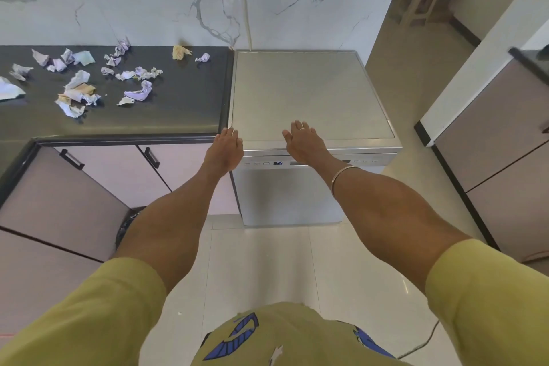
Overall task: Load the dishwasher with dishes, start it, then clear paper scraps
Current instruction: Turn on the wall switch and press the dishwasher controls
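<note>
Nearest, two yellow sleeves [490, 291] frame the view; both arms reach forward over the pale floor. Further out, the left hand [225, 149] and right hand [303, 144] lie flat, fingers straight and holding nothing, at the front edge of the dishwasher [309, 92], seemingly steadying against its closed door; its display [277, 163] is lit, so the wash has probably started; beyond, to the left, paper scraps [80, 89] litter the dark counter [178, 104], awaiting clearing.

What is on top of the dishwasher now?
Only the right hand lies flat on the dishwasher top near its front edge; the left hand is at its left front corner. Its door is closed, so the inside is hidden.
</note>
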### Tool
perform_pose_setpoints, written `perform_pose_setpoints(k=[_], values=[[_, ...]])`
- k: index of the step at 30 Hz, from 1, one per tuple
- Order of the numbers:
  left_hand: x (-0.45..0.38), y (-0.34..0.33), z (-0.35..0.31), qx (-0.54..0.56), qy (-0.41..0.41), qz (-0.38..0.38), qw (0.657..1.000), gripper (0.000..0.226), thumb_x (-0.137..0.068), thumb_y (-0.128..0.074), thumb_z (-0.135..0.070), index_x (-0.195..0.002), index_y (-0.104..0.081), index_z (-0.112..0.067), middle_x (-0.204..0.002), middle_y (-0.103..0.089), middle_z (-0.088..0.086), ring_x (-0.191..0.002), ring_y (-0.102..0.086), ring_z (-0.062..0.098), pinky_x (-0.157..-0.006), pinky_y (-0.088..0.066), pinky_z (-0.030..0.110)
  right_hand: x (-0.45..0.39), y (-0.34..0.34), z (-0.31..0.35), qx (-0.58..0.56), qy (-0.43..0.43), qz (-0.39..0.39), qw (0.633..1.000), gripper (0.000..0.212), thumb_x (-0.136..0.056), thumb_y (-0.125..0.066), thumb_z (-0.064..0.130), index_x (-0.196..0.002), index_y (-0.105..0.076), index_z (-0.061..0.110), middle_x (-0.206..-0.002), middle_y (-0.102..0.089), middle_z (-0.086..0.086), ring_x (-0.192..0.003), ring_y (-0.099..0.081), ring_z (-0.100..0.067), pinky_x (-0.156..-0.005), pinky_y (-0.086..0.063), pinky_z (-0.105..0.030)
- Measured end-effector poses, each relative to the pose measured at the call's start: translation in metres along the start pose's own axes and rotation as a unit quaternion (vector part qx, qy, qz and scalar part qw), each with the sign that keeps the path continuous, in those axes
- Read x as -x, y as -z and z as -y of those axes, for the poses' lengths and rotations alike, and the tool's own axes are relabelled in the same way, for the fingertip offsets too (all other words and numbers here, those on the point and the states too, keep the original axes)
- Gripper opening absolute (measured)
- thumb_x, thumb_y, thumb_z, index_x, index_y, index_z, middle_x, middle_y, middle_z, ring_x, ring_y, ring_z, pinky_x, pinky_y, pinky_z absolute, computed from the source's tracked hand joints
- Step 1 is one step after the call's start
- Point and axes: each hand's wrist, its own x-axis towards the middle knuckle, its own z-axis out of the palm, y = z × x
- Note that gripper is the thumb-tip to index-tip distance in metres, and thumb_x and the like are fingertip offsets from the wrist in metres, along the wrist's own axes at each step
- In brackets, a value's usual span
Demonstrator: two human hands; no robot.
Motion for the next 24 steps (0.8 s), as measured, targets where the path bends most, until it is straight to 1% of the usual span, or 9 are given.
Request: perform_pose_setpoints(k=[6, 10, 14, 16, 18, 20, 21, 22, 24], values=[[0.018, 0.010, 0.010, 0.011, -0.003, -0.022, 1.000, 0.046, -0.106, -0.024, -0.019, -0.145, -0.035, 0.003, -0.156, -0.031, 0.018, -0.146, -0.026, 0.033, -0.120, -0.022, 0.044, 0.002, -0.011, 0.029, 0.020, 0.019, 0.006, 1.000, 0.056, -0.105, -0.021, 0.036, -0.144, -0.035, -0.001, -0.153, -0.033, -0.015, -0.142, -0.027, -0.031, -0.116, -0.024, -0.046], [0.029, 0.023, 0.031, 0.025, 0.013, -0.040, 0.999, 0.042, -0.104, -0.026, -0.015, -0.137, -0.043, 0.004, -0.147, -0.041, 0.021, -0.134, -0.039, 0.033, -0.114, -0.032, 0.044, -0.007, -0.021, 0.052, 0.033, 0.027, 0.003, 0.999, 0.056, -0.104, -0.019, 0.037, -0.138, -0.041, -0.001, -0.145, -0.041, -0.018, -0.135, -0.035, -0.033, -0.112, -0.030, -0.047], [0.038, 0.038, 0.063, 0.025, 0.029, -0.041, 0.998, 0.048, -0.104, -0.025, -0.018, -0.146, -0.034, 0.004, -0.154, -0.032, 0.020, -0.145, -0.027, 0.031, -0.120, -0.021, 0.043, -0.021, -0.032, 0.083, 0.032, 0.034, -0.005, 0.999, 0.062, -0.102, -0.012, 0.042, -0.139, -0.041, 0.001, -0.146, -0.040, -0.018, -0.134, -0.036, -0.035, -0.111, -0.031, -0.048], [0.040, 0.044, 0.084, 0.025, 0.044, -0.048, 0.998, 0.048, -0.103, -0.025, -0.018, -0.143, -0.037, 0.005, -0.152, -0.035, 0.021, -0.143, -0.030, 0.032, -0.119, -0.023, 0.044, -0.026, -0.036, 0.101, 0.034, 0.040, -0.007, 0.999, 0.073, -0.098, -0.002, 0.046, -0.139, -0.042, 0.001, -0.145, -0.040, -0.019, -0.133, -0.037, -0.036, -0.110, -0.032, -0.049], [0.043, 0.050, 0.104, 0.031, 0.069, -0.062, 0.995, 0.046, -0.103, -0.026, -0.017, -0.138, -0.042, 0.007, -0.148, -0.040, 0.022, -0.139, -0.035, 0.034, -0.117, -0.027, 0.044, -0.032, -0.043, 0.119, 0.034, 0.057, -0.009, 0.998, 0.096, -0.082, 0.016, 0.052, -0.138, -0.043, 0.002, -0.142, -0.041, -0.021, -0.131, -0.038, -0.038, -0.106, -0.034, -0.050], [0.046, 0.058, 0.117, 0.033, 0.088, -0.075, 0.993, 0.043, -0.103, -0.027, -0.016, -0.133, -0.046, 0.007, -0.142, -0.046, 0.023, -0.133, -0.039, 0.034, -0.114, -0.030, 0.043, -0.037, -0.050, 0.137, 0.028, 0.065, -0.002, 0.997, 0.106, -0.074, 0.021, 0.055, -0.139, -0.043, 0.002, -0.141, -0.042, -0.021, -0.130, -0.039, -0.039, -0.104, -0.035, -0.051], [0.047, 0.062, 0.124, 0.032, 0.091, -0.080, 0.992, 0.043, -0.103, -0.027, -0.015, -0.134, -0.046, 0.008, -0.142, -0.045, 0.023, -0.134, -0.039, 0.034, -0.114, -0.029, 0.043, -0.037, -0.051, 0.147, 0.018, 0.059, 0.003, 0.998, 0.102, -0.078, 0.018, 0.056, -0.139, -0.043, 0.003, -0.141, -0.043, -0.020, -0.129, -0.040, -0.039, -0.104, -0.036, -0.051], [0.049, 0.065, 0.129, 0.028, 0.092, -0.084, 0.992, 0.044, -0.103, -0.027, -0.015, -0.137, -0.044, 0.008, -0.144, -0.043, 0.023, -0.137, -0.036, 0.034, -0.115, -0.027, 0.042, -0.038, -0.053, 0.156, 0.003, 0.052, 0.008, 0.999, 0.091, -0.088, 0.010, 0.055, -0.139, -0.044, 0.003, -0.140, -0.044, -0.020, -0.128, -0.041, -0.039, -0.103, -0.037, -0.050], [0.049, 0.071, 0.141, 0.022, 0.098, -0.090, 0.991, 0.046, -0.104, -0.026, -0.016, -0.143, -0.038, 0.006, -0.152, -0.036, 0.021, -0.144, -0.029, 0.031, -0.119, -0.021, 0.041, -0.044, -0.056, 0.173, -0.005, 0.058, 0.007, 0.998, 0.065, -0.101, -0.014, 0.046, -0.136, -0.046, 0.001, -0.138, -0.047, -0.019, -0.127, -0.043, -0.039, -0.103, -0.038, -0.049]])
